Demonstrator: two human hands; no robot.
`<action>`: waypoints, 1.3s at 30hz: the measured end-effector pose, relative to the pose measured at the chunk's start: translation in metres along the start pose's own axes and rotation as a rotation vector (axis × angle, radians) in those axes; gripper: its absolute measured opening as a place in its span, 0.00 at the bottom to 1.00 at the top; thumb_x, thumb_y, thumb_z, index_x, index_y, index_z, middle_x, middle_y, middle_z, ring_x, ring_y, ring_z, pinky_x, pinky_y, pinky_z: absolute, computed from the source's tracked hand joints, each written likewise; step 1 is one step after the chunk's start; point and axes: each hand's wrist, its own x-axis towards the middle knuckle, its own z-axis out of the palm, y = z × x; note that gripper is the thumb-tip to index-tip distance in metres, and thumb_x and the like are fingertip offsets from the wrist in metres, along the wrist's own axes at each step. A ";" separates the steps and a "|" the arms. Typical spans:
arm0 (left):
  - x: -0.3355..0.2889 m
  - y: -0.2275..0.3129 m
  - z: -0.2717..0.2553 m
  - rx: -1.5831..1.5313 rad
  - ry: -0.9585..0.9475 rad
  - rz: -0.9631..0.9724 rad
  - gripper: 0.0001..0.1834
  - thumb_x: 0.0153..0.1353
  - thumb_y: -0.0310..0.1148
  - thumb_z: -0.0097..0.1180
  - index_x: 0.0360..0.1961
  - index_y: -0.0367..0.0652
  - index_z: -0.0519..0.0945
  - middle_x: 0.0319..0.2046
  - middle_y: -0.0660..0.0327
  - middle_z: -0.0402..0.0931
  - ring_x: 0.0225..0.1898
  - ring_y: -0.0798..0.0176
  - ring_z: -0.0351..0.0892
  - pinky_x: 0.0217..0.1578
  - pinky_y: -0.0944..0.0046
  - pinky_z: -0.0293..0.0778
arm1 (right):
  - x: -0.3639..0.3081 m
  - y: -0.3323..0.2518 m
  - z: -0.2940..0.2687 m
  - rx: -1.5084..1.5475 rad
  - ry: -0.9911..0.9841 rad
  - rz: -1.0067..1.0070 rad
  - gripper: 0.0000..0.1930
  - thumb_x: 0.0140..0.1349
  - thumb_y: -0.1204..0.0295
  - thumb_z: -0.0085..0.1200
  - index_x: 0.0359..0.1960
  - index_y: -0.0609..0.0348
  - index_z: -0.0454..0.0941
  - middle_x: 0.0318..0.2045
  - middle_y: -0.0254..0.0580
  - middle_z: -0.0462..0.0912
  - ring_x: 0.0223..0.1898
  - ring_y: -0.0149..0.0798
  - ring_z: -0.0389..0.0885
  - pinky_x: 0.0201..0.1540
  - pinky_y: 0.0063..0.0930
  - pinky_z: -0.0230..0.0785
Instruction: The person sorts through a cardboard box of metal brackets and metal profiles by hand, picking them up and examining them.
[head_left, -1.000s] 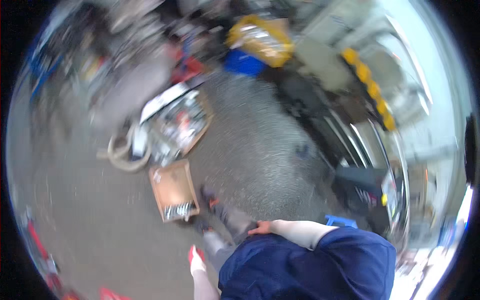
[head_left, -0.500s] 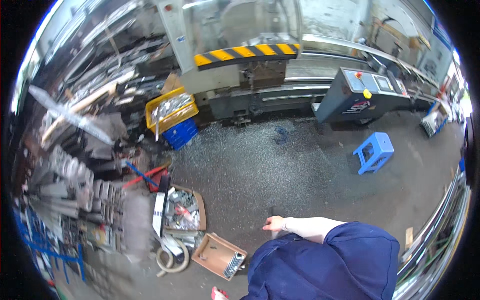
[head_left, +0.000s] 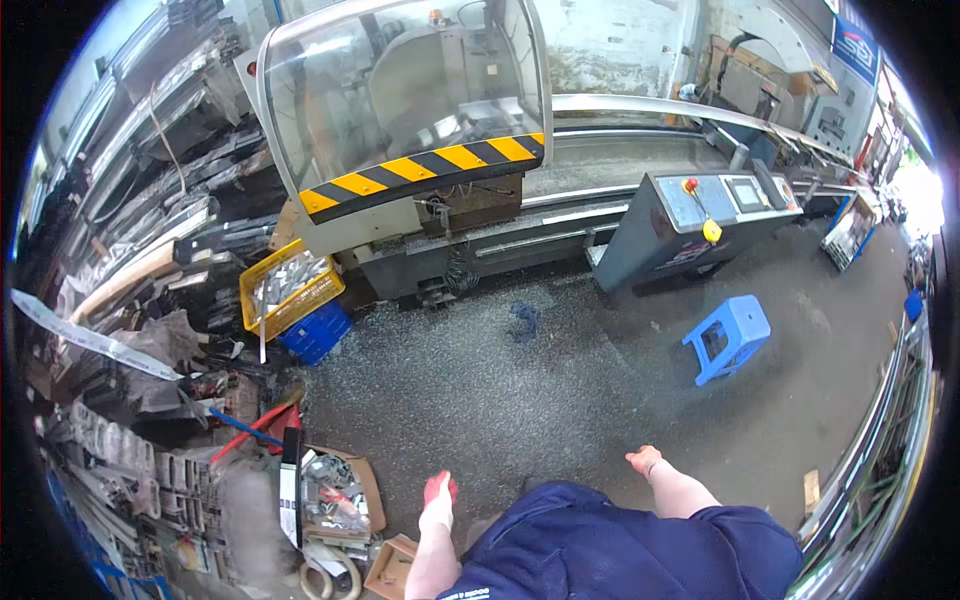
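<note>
Left hand (head_left: pixel 440 488) and right hand (head_left: pixel 644 459) hang apart over the speckled grey floor (head_left: pixel 580 400).
Neither grip's opening or contents can be told. A brown cardboard box (head_left: pixel 372 490) of metal parts (head_left: pixel 328 486) lies at the left's nine o'clock, a blue plastic stool (head_left: pixel 742 326) at the right's one o'clock.

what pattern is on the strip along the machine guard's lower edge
The strip has slanted yellow and black stripes, best seen in the head view.
</note>
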 end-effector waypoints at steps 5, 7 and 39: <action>0.046 0.063 0.043 0.103 -0.085 0.106 0.22 0.64 0.48 0.62 0.49 0.42 0.77 0.35 0.62 0.82 0.30 0.66 0.81 0.27 0.63 0.72 | 0.037 -0.041 -0.003 0.124 0.011 0.007 0.27 0.59 0.52 0.62 0.54 0.60 0.81 0.54 0.51 0.84 0.58 0.47 0.81 0.61 0.35 0.71; 0.064 0.062 0.035 0.144 -0.053 0.052 0.23 0.63 0.48 0.62 0.50 0.41 0.77 0.35 0.61 0.82 0.29 0.65 0.80 0.27 0.62 0.73 | 0.067 -0.066 0.022 0.048 -0.037 -0.079 0.28 0.57 0.50 0.63 0.50 0.60 0.83 0.53 0.50 0.84 0.57 0.48 0.81 0.61 0.36 0.71; 0.443 0.369 -0.189 0.374 0.711 0.034 0.40 0.56 0.54 0.65 0.62 0.38 0.71 0.58 0.38 0.74 0.62 0.40 0.73 0.60 0.51 0.69 | 0.259 -0.720 0.114 -0.115 -0.255 -0.660 0.20 0.62 0.56 0.59 0.44 0.61 0.85 0.31 0.48 0.87 0.31 0.42 0.85 0.40 0.33 0.74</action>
